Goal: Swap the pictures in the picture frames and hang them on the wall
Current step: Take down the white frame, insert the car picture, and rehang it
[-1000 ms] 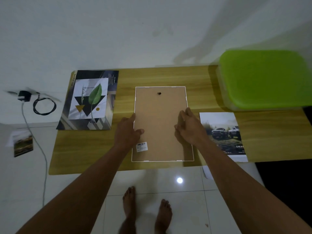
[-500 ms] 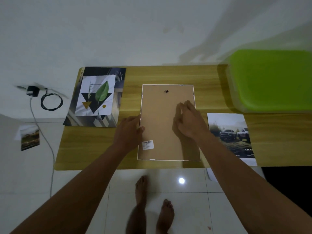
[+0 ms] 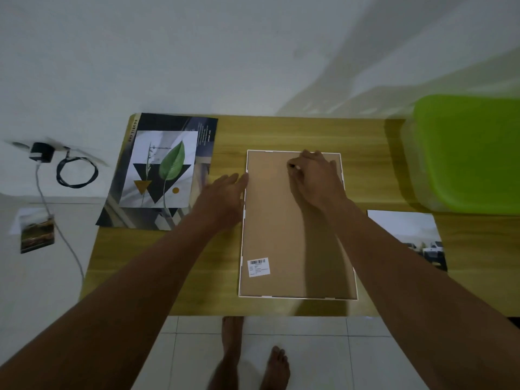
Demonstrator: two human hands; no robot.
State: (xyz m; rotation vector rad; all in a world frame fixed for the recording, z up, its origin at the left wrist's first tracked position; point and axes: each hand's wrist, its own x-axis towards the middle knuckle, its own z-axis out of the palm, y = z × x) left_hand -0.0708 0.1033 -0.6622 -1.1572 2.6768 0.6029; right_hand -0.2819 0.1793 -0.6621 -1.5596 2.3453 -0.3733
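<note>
A white picture frame [image 3: 281, 235] lies face down on the wooden table [image 3: 168, 263], its brown backing board up and a barcode sticker near the lower left corner. My right hand [image 3: 315, 178] rests on the upper part of the backing, fingertips pinched at the small dark hanger [image 3: 292, 166]. My left hand [image 3: 222, 195] lies flat with its fingers straight, touching the frame's left edge near the top. A leaf print [image 3: 160, 170] lies on a dark sheet to the left. To the right lies a truck picture [image 3: 413, 237].
A plastic box with a green lid [image 3: 467, 153] stands at the table's back right. A black charger [image 3: 42, 153] with a coiled cable hangs on the wall at left. A small photo [image 3: 36, 235] lies on the floor. My bare feet [image 3: 230, 361] stand before the table.
Both hands have slid up the frame toward its far end. My right hand went from the frame's middle to the hanger; my left moved up along the left edge.
</note>
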